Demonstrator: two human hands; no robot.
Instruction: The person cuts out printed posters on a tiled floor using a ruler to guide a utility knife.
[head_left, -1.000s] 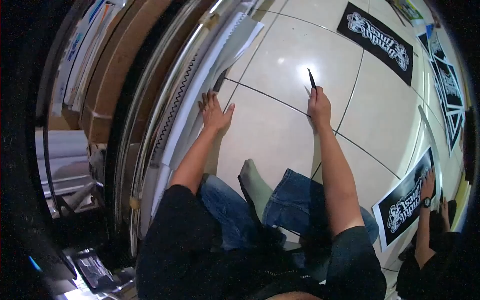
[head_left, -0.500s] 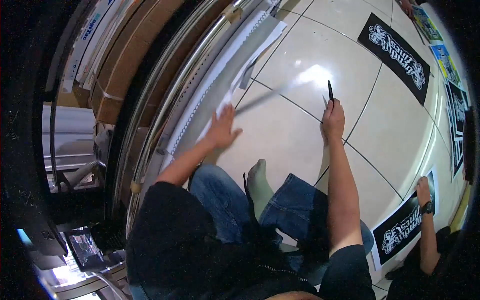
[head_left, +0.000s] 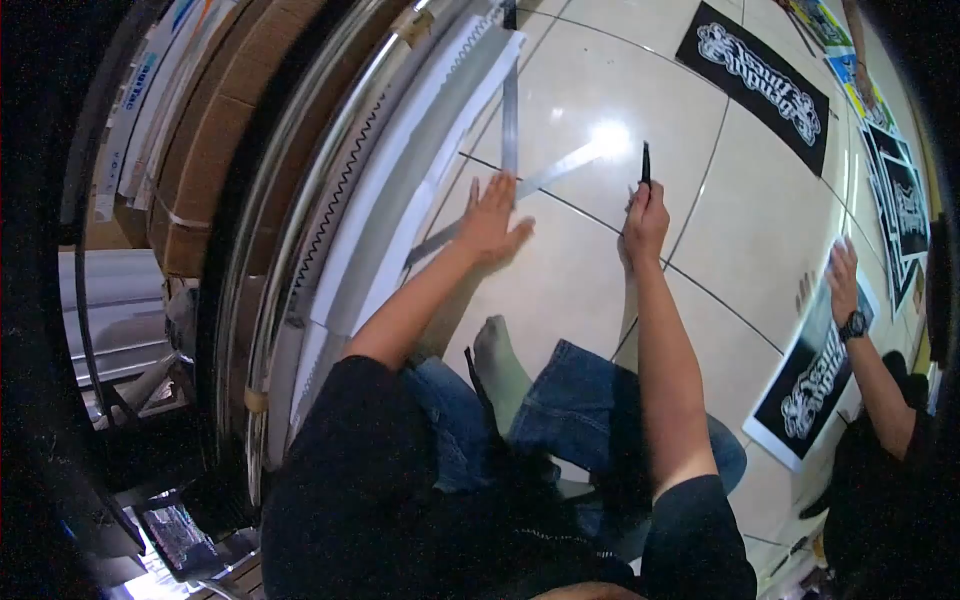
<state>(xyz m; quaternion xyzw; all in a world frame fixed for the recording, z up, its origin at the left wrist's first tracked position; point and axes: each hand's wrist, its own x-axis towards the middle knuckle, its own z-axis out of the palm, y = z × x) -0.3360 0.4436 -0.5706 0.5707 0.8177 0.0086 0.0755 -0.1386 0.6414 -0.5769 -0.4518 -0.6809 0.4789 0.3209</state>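
My left hand (head_left: 488, 225) is spread flat low over the tiled floor, its fingertips right at a long metal ruler (head_left: 510, 120). Another flat grey strip (head_left: 560, 168) runs slantwise beneath that hand, across the tile. In my right hand (head_left: 647, 222), closed fingers grip a slim black utility knife (head_left: 646, 163), its tip pointing away from me. White and grey paper rolls (head_left: 400, 190) lie just left of my left hand.
Black sheets with white lettering lie on the floor, one at the far right (head_left: 765, 85). Another person's hand (head_left: 843, 275) is over a similar sheet (head_left: 800, 410). Several prints (head_left: 900, 200) line the right edge. Metal tubes (head_left: 330, 160) and a cardboard box (head_left: 215, 130) stand left.
My left hand has moved right, off the paper roll edge and onto the ruler area. The view has shifted slightly. The other person's hand has slid up the sheet, which has moved.
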